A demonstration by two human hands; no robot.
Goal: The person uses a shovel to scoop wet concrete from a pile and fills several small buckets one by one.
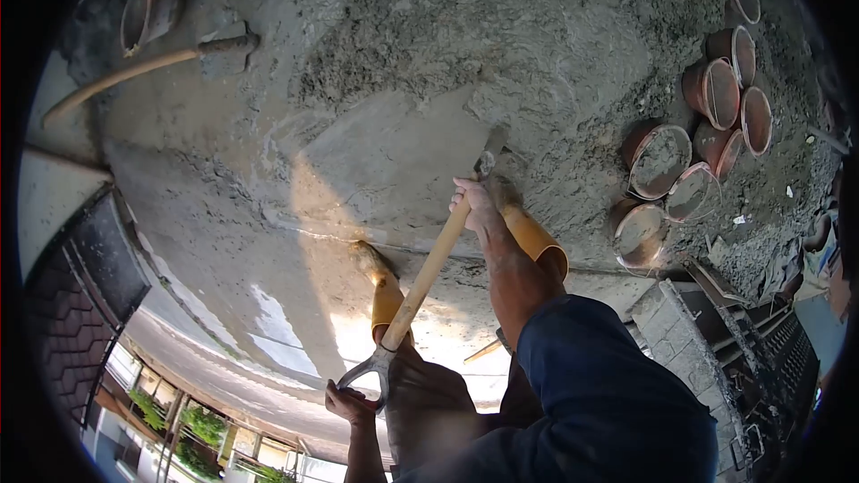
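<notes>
Head cam, looking down, fisheye view.

Person works a long wooden-shafted shovel w/ metal D-grip (428, 273) into a big grey mound of wet cement/sand mix (465, 63) that fills the upper half of frame. Shovel runs diagonally from lower centre up to centre; blade end (488, 161) sits at the edge of the mound, mostly buried or blurred.

Right hand (474, 206), centre of frame: fingers wrapped closed round the shaft just below the blade. Blue sleeve (599, 376) lower right.
Left hand (351, 404), bottom centre: fingers closed on the metal D-grip.
Orange rubber boots (386, 291), centre, standing on the mix-smeared slab.

Progress, as judged: mix looks rough and lumpy up top, w/ a smoother scraped patch (385, 152) near centre. Wet sheen lower left. So mixing appears partly done; much of the pile seems unturned.

Cluster of round reddish-brown pans (707, 125) at right, most looking empty or thinly coated, none seen full. One more pan (143, 13) upper left, beside a second wooden-handled tool (134, 72) lying on the mix.
</notes>
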